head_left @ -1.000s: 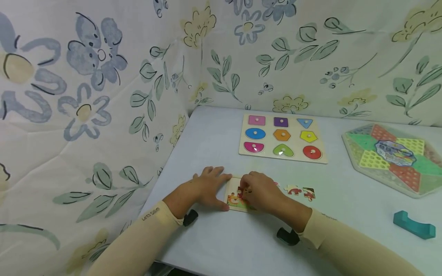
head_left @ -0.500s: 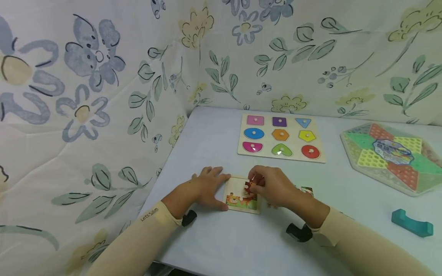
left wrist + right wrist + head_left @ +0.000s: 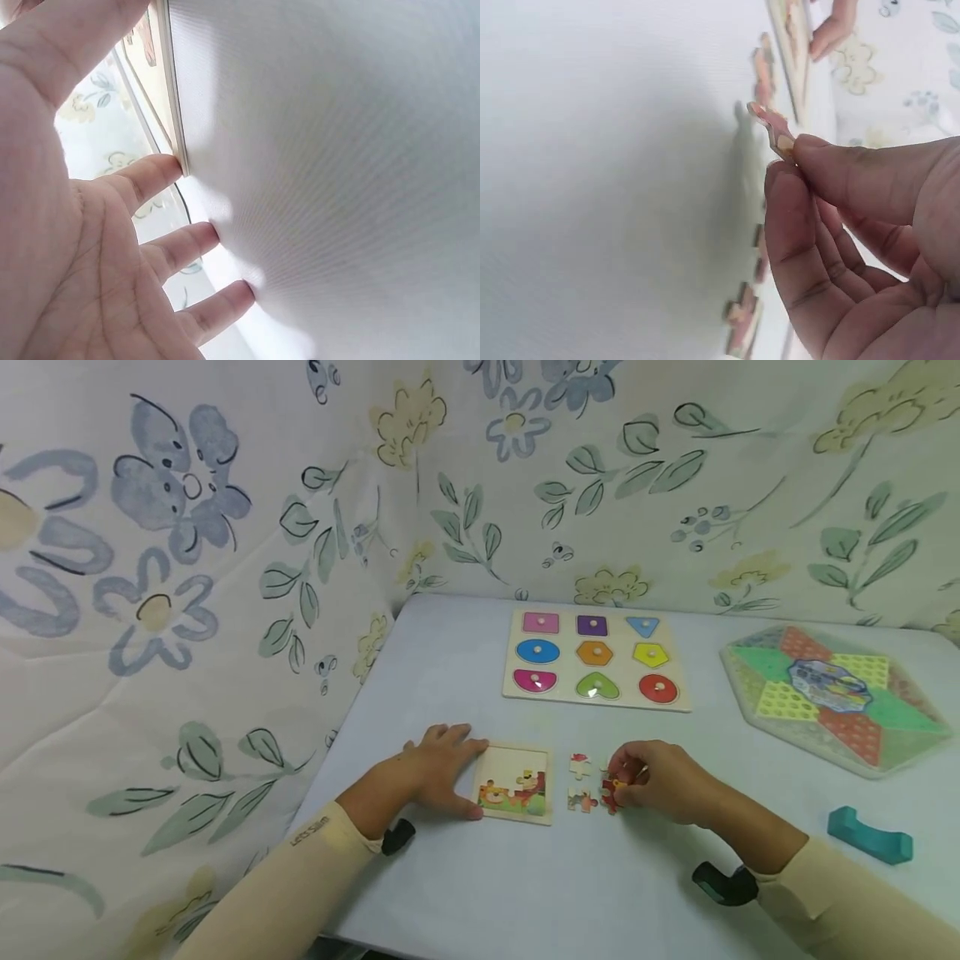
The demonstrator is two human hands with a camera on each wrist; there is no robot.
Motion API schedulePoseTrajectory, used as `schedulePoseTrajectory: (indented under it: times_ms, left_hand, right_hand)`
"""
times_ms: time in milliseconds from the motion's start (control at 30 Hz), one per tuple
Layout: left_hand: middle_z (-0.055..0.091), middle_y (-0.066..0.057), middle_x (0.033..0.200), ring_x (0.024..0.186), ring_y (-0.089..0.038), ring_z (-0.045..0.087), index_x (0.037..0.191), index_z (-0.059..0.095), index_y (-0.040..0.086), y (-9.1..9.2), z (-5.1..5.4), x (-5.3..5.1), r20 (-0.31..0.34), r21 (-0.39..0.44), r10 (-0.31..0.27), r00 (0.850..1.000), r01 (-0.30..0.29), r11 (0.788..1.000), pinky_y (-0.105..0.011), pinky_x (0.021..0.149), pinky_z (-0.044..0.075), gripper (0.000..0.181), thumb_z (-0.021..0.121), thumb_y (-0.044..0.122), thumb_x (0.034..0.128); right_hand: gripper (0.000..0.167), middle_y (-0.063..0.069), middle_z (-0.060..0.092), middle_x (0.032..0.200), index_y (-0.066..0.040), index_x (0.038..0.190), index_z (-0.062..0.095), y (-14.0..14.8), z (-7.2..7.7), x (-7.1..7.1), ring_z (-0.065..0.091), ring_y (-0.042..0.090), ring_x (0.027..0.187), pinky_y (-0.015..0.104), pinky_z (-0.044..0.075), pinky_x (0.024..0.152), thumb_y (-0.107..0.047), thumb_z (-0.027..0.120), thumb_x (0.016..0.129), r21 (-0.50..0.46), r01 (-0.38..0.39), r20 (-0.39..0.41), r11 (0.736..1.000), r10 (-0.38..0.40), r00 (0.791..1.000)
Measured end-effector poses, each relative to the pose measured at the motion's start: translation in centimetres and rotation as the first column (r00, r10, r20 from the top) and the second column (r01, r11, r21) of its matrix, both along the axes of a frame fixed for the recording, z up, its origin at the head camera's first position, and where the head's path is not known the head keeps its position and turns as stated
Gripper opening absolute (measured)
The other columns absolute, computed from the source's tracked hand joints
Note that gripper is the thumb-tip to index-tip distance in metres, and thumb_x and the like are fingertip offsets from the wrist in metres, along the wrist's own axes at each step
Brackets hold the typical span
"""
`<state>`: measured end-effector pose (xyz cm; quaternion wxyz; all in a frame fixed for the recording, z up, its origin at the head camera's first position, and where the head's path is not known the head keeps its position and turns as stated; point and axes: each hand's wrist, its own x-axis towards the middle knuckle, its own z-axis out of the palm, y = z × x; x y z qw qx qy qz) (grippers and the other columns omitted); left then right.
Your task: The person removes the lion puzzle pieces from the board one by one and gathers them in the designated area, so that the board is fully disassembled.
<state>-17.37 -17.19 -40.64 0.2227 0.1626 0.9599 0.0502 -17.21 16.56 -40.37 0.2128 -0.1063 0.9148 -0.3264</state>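
Observation:
My left hand [image 3: 438, 772] rests on the table at the left side of a small wooden puzzle tray [image 3: 551, 785], thumb and index finger touching its edge. Part of an animal picture fills the tray's lower and right areas; its upper left shows bare wood. To the right of the tray, my right hand [image 3: 663, 783] pinches a red-brown jigsaw piece [image 3: 776, 133] between thumb and index finger, just above the table. Two loose jigsaw pieces, one upper [image 3: 579, 766] and one lower [image 3: 580, 800], lie between tray and hand. Other pieces are partly hidden by the right hand.
Behind the tray lies a knobbed shape board [image 3: 596, 693]. A hexagonal game board in clear wrapping [image 3: 832, 702] is at the right. Nearer on the right sits a teal curved block [image 3: 870, 837]. Floral cloth [image 3: 480, 510] hangs behind and on the left.
My right hand has lifted the red-brown jigsaw piece from the tray and carried it right, over by the loose pieces. The left hand has stayed at the tray; the head view has shifted slightly.

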Motion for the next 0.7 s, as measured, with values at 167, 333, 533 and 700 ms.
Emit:
schedulePoseTrajectory:
  times_ms: [167, 333, 533, 700]
  left_hand:
    - [0.023, -0.005, 0.169, 0.153, -0.039, 0.020, 0.160, 0.034, 0.032, 0.0, 0.1, 0.1, -0.004, 0.007, -0.003, 1.000, 0.003, 1.000, -0.074, 0.112, 0.030, 0.101, 0.081, 0.065, 0.0762]
    - [0.023, -0.005, 0.169, 0.153, -0.039, 0.020, 0.160, 0.034, 0.032, -0.2, -0.1, 0.2, -0.011, 0.011, -0.006, 1.000, 0.006, 1.000, -0.073, 0.112, 0.029, 0.100, 0.080, 0.065, 0.0767]
    - [0.023, -0.004, 0.169, 0.154, -0.039, 0.019, 0.160, 0.034, 0.032, -0.3, -0.2, 0.2, -0.011, 0.024, -0.002, 1.000, 0.002, 1.000, -0.074, 0.112, 0.028, 0.100, 0.080, 0.064, 0.0773]
    - [0.023, -0.004, 0.169, 0.154, -0.039, 0.018, 0.160, 0.034, 0.033, -0.3, -0.1, 0.3, -0.008, 0.039, 0.004, 1.000, -0.004, 0.999, -0.075, 0.112, 0.027, 0.099, 0.080, 0.064, 0.0775]
  right_hand:
    - [0.026, 0.000, 0.063, 0.090, -0.013, 0.104, 0.071, 0.1, -1.0, 0.5, 0.056, 0.018, 0.085, 0.027, 0.054, 0.070, -0.019, 0.086, 0.084, 0.056, -0.020, -0.047, 0.998, 0.023, 0.999]
    - [0.026, -0.002, 0.064, 0.088, -0.010, 0.106, 0.074, -0.2, -1.4, 0.9, 0.056, 0.016, 0.083, 0.028, 0.054, 0.070, -0.017, 0.085, 0.083, 0.115, -0.028, -0.107, 0.993, 0.041, 0.993]
    - [0.026, -0.001, 0.063, 0.087, -0.008, 0.107, 0.074, -1.0, -0.8, 1.1, 0.055, 0.018, 0.084, 0.029, 0.053, 0.069, -0.013, 0.085, 0.083, 0.158, -0.029, -0.143, 0.987, 0.052, 0.988]
    - [0.034, 0.002, 0.065, 0.095, -0.011, 0.111, 0.074, -3.6, 0.1, 1.1, 0.057, 0.019, 0.090, 0.031, 0.057, 0.069, -0.021, 0.087, 0.081, 0.187, -0.039, -0.176, 0.981, 0.073, 0.982]
